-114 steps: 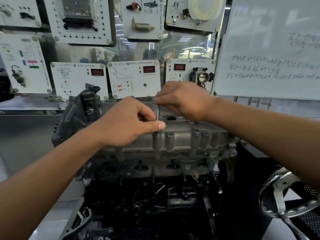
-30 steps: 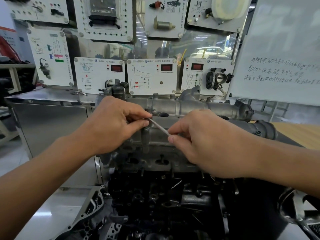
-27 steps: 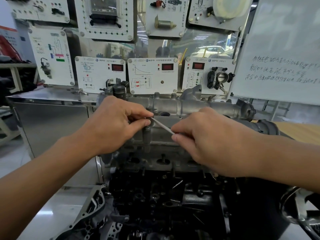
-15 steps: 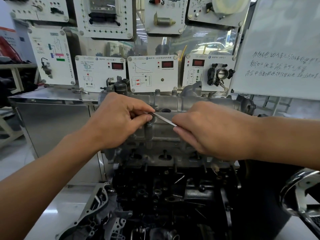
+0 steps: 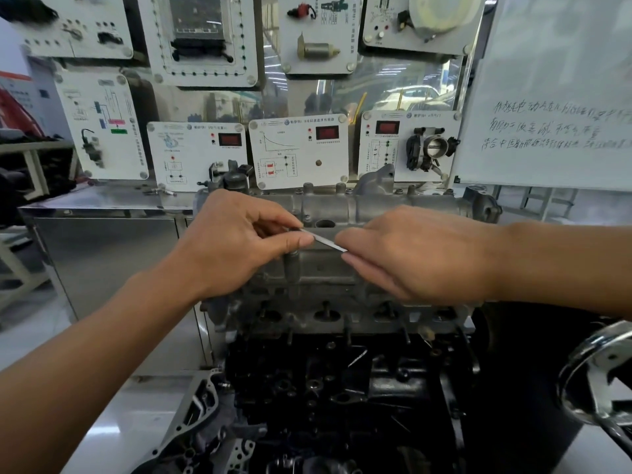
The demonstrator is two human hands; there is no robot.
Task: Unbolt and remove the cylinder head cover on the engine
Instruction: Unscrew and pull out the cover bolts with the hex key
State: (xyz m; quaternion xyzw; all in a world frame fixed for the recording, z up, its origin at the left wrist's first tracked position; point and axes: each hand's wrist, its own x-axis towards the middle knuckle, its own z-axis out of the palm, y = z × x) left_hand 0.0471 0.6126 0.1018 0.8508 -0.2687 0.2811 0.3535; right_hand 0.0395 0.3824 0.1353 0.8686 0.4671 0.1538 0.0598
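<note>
A grey cast cylinder head cover (image 5: pixel 376 206) tops the engine in the middle of the view. A thin L-shaped hex key (image 5: pixel 323 239) lies across it, its bent end over a bolt boss (image 5: pixel 292 265) on the near edge. My left hand (image 5: pixel 236 244) pinches the key's bent end between thumb and fingers, right above that boss. My right hand (image 5: pixel 417 254) pinches the long arm of the key from the right. The bolt head itself is hidden under my left thumb.
The black engine block (image 5: pixel 342 388) hangs below the cover. Behind stands a panel of white training boards (image 5: pixel 297 148) and a whiteboard (image 5: pixel 554 97) at the right. A chrome stand part (image 5: pixel 602 374) is at the lower right, a steel cabinet (image 5: pixel 102 248) at the left.
In the oldest frame the key stood upright in a bolt further right; now it lies slanted at a boss nearer the left. Over the last second my right hand swung the long arm slightly.
</note>
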